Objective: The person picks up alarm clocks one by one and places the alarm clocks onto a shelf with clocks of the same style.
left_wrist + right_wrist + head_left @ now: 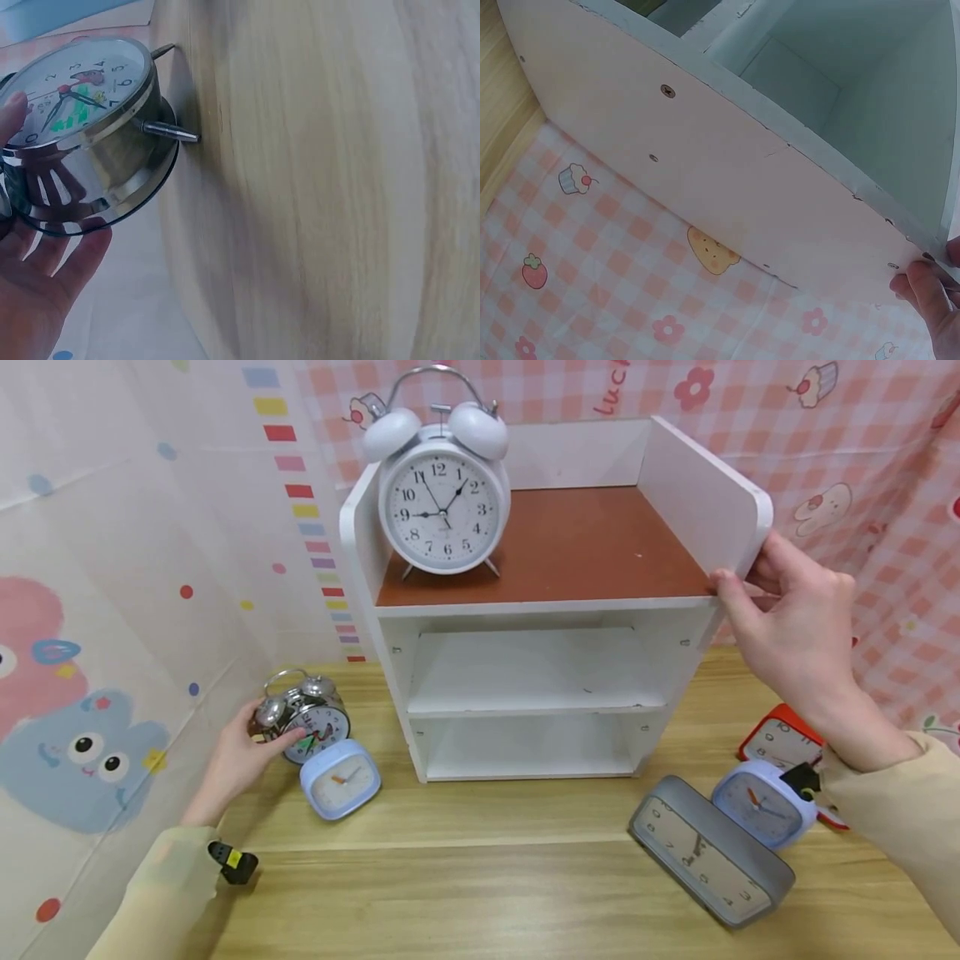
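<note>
At the left, my left hand (236, 760) grips a silver twin-bell alarm clock (326, 724), thumb over its face and fingers behind. The left wrist view shows the clock's shiny case (112, 161) and two short feet close to the tabletop; whether they touch it I cannot tell. My right hand (802, 622) holds the right side panel of a white shelf unit (547, 605), thumb on the front edge and fingers round the outside. A large white twin-bell alarm clock (446, 539) stands on the shelf's brown top, at its left end.
A small blue clock (341, 781) sits just in front of the silver one. Right of the shelf are a grey clock (712, 852), another blue clock (765, 804) and a red clock (780, 739), partly behind my right forearm. Patterned cloth (862, 460) hangs behind the wooden table (450, 893).
</note>
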`<state>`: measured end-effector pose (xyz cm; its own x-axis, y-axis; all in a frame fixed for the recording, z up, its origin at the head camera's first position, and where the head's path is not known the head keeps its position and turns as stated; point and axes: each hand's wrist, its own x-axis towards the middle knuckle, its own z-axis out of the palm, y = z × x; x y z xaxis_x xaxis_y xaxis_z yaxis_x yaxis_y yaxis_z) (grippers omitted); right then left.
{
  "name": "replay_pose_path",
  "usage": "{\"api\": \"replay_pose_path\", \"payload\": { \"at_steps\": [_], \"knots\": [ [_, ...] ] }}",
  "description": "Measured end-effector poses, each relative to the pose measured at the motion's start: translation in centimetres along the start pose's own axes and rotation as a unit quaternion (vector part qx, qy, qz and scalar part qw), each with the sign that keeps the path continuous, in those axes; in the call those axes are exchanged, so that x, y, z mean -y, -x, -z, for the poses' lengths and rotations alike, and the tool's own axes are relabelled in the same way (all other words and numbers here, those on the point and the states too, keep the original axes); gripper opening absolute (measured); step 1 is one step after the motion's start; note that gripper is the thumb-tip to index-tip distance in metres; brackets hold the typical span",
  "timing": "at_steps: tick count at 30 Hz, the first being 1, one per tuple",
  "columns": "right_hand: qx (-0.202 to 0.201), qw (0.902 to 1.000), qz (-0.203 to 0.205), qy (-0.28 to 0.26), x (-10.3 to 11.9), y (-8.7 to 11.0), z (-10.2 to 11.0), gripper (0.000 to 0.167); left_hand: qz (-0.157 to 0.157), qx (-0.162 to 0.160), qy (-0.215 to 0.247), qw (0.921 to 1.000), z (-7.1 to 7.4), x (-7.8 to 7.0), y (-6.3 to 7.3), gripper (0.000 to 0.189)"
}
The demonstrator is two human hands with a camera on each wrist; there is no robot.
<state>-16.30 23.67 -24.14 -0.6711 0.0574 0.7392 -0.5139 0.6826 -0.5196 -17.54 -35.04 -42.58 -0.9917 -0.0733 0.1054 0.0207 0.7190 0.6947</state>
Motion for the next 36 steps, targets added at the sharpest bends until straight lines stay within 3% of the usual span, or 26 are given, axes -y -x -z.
{"api": "replay_pose_path", "payload": {
  "at_steps": [6,10,14,21,30,36],
  "knots": [
    [-0.005,1.0000,-0.002,-0.001,0.0,0.1,0.0,0.034,0.004,-0.019,0.011,0.9998,0.0,-0.1,0.0,0.081],
    [-0.006,1.0000,0.002,0.000,0.0,0.1,0.0,0.034,-0.002,-0.050,0.027,0.9984,0.5,-0.4,0.1,0.072],
    [-0.006,1.0000,0.005,0.003,-0.1,0.1,0.0,0.035,-0.013,-0.083,0.047,0.9954,1.5,-1.1,0.3,0.066],
    [-0.004,1.0000,0.007,0.001,0.0,0.1,0.0,0.035,0.002,-0.102,0.074,0.9921,3.7,-2.7,1.2,0.067],
    [-0.004,0.9999,0.009,0.005,-0.1,0.0,0.0,0.034,-0.048,-0.120,0.092,0.9873,5.5,-4.9,2.3,0.043],
    [0.000,0.9999,0.008,0.007,-0.1,0.0,0.0,0.034,-0.083,-0.131,0.115,0.9812,6.1,-6.4,3.4,0.047]
  ]
}}
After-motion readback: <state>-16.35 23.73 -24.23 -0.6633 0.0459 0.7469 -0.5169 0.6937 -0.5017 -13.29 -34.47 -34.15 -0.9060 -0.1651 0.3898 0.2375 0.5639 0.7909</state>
